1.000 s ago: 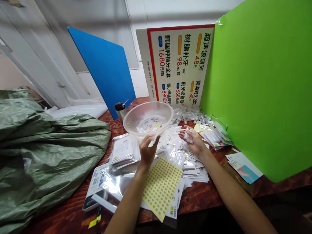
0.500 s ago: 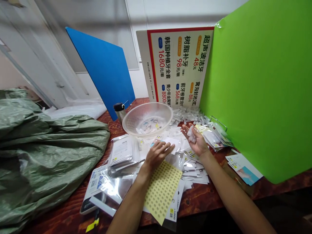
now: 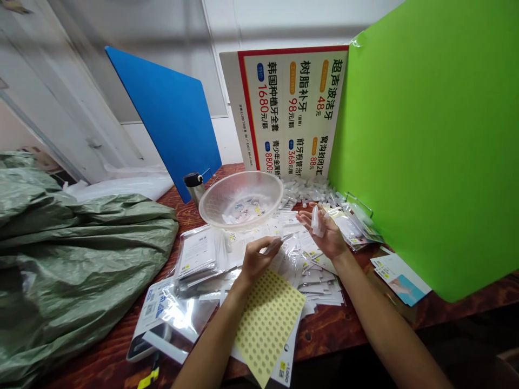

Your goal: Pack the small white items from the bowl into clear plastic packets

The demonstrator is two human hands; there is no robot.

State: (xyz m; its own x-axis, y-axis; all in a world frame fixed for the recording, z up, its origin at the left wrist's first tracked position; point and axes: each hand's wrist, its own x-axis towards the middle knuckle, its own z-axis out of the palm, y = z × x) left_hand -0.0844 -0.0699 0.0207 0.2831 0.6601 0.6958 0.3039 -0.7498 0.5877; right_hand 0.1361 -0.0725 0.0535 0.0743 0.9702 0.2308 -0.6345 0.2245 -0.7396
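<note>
Beside the left hand [image 3: 258,258]'s narrow pinch on a small translucent item [image 3: 273,246], the right hand [image 3: 333,241] cupped pale plastic pieces [image 3: 316,221], leaving neither hand free.

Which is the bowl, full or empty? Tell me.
Neither: small pieces lie low in the bowl, with bare wall above them.

From the round translucent plastic bowl [image 3: 211,204] on the reddish wooden table [image 3: 324,336], a cylindrical black-lidded metal bottle [image 3: 196,191] stands at nine o'clock. Small white plastic tubes [image 3: 310,190] lie at three; at six, a yellow rectangular paper sticker sheet [image 3: 270,327] lies over white rectangular paper cards [image 3: 287,363].
</note>
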